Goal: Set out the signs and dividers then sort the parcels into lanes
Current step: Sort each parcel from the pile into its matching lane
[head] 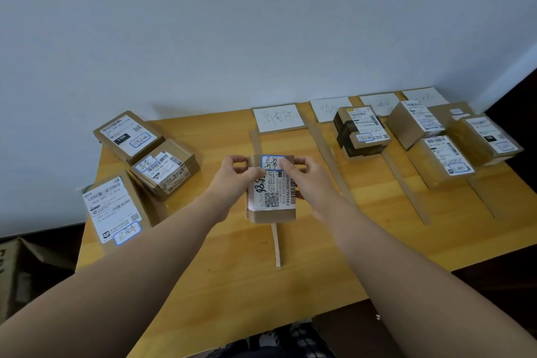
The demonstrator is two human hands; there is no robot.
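Observation:
A small cardboard parcel (273, 213) with a white shipping label and a blue-framed handwritten sticker is held above the table's middle. My left hand (235, 174) grips its left side and my right hand (305, 180) its right side. Behind it lies a white handwritten sign (277, 118), with further signs (329, 109) along the back edge to the right. Thin cardboard divider strips (329, 158) run front to back between the signs, marking lanes. One strip (276, 247) passes under the held parcel.
Three unsorted parcels (162, 168) lie at the table's left end. A dark-taped parcel (360, 134) sits in the second lane and several brown parcels (444, 154) fill the lanes at the right. The wooden table (220, 270) meets a white wall. A cardboard box (17, 270) stands on the floor at left.

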